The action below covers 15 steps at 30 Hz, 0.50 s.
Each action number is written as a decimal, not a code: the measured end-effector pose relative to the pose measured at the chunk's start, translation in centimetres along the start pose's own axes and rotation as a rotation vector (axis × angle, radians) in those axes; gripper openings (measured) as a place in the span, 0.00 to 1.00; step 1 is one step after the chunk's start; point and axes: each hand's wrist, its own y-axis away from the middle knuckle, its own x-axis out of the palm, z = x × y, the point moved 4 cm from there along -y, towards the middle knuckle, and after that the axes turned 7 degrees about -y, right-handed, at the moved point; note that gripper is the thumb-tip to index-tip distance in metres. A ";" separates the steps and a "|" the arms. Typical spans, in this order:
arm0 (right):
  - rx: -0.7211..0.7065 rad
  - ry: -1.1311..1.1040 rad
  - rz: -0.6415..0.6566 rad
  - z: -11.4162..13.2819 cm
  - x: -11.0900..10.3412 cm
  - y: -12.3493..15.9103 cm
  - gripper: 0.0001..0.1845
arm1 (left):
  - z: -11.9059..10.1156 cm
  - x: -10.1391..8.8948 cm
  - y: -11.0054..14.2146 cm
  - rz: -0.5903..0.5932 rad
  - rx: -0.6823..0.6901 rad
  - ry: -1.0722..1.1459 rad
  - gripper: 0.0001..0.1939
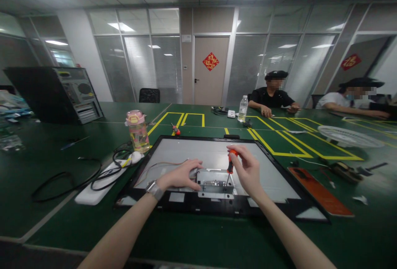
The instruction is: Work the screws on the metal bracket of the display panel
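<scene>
A: What lies nearest?
B: A green table (198, 240), bearing a flat panel (198, 149) with a black frame and pale grey face. A metal bracket (214, 178) sits on it, close to the near edge.
A: State of the hands?
B: Left hand (184, 176), with a watch (154, 190) at the wrist: fingers and thumb spread wide at the bracket's left end. Right hand (248, 169): fingers closed on a red-and-black screwdriver (230, 161), nearly upright, tip down at the bracket's right end. Whether it sits in a screw, I cannot tell.
A: Beside the panel?
B: On the left, a white bar (99, 184) under a loose black cable (98, 174), and a pink-lidded bottle (137, 134). On the right, an orange board (321, 190).
A: Farther off?
B: A clear bottle (243, 109), upright; two seated people in caps, one in black (266, 95), one in white (335, 100); lastly, a shut door (212, 82) bearing a red diamond sign (211, 61)
</scene>
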 end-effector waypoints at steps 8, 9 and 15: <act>0.007 -0.045 -0.016 0.2 0.0 0.1 0.09 | 0.1 0.0 0.0 0.003 0.003 0.016 0.38; 0.012 -0.047 -0.015 0.3 -0.1 0.1 0.09 | 0.2 0.0 0.0 0.004 0.006 0.016 0.38; 0.032 -0.068 -0.019 0.5 -0.2 0.0 0.12 | 0.4 0.0 -0.1 0.002 0.014 0.030 0.39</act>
